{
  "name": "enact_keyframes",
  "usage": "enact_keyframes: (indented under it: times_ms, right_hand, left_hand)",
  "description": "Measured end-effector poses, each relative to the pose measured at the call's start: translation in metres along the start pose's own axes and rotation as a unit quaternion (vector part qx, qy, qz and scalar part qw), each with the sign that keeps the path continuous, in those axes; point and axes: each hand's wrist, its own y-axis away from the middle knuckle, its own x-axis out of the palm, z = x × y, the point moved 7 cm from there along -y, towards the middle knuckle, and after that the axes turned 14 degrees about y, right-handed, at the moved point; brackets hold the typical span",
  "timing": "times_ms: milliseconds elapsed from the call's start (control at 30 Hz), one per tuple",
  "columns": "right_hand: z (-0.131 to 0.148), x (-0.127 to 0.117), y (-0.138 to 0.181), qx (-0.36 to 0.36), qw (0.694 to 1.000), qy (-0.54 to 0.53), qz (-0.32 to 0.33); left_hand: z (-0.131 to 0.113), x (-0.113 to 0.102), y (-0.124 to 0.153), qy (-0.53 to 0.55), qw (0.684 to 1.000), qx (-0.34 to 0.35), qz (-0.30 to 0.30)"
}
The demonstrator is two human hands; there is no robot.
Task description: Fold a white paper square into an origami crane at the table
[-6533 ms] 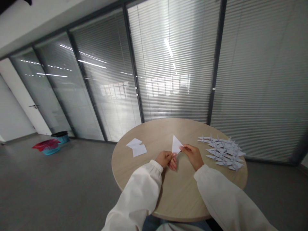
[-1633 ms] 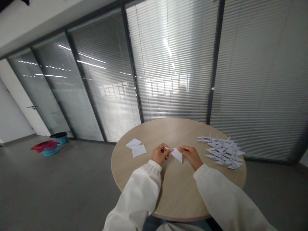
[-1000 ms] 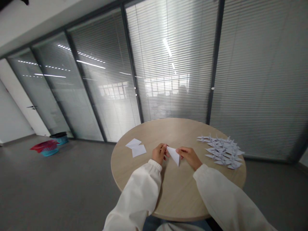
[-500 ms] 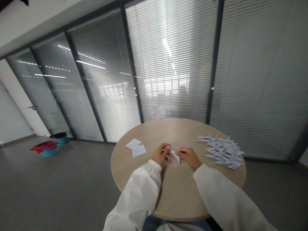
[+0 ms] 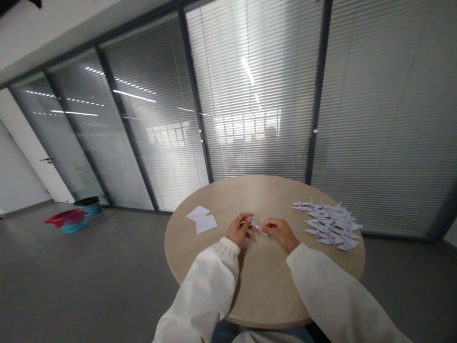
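Head view: folded paper (image 5: 257,225) pinched between left hand (image 5: 238,229), right hand (image 5: 280,231).

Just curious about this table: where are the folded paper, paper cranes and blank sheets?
folded paper (image 5: 257,225), head view, its visible middle
paper cranes (image 5: 330,224), head view, middle of pile
blank sheets (image 5: 207,223), head view, nearer sheet

Small white folded paper (image 5: 257,225) at the middle of the round pale wooden table (image 5: 264,190), mostly covered by the left hand (image 5: 238,229) and right hand (image 5: 280,232). Pinched or pressed flat? Can't tell. The table's near rim vanishes behind cream sleeves (image 5: 210,290), cut off at the bottom edge. The heap of white paper cranes (image 5: 330,224) on the table's right is too small to count.
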Motion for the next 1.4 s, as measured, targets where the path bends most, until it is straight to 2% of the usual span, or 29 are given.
enact_keyframes:
  times_ms: [700, 967, 1167, 1400]
  right_hand:
    - [0.000, -0.002, 0.001, 0.036, 0.998, -0.045, -0.011]
    - [-0.002, -0.003, -0.001, 0.026, 0.996, -0.079, -0.024]
    - [0.000, -0.008, 0.000, 0.017, 0.995, -0.081, -0.051]
    - [-0.006, -0.011, -0.003, 0.005, 0.994, -0.073, -0.077]
  left_hand:
    - [-0.005, 0.003, 0.001, 0.021, 0.999, 0.014, 0.022]
    - [0.001, -0.010, -0.003, -0.028, 0.999, 0.030, -0.027]
    - [0.003, -0.013, -0.005, -0.044, 0.998, 0.026, -0.038]
    - [0.004, -0.010, -0.005, -0.009, 1.000, 0.006, -0.027]
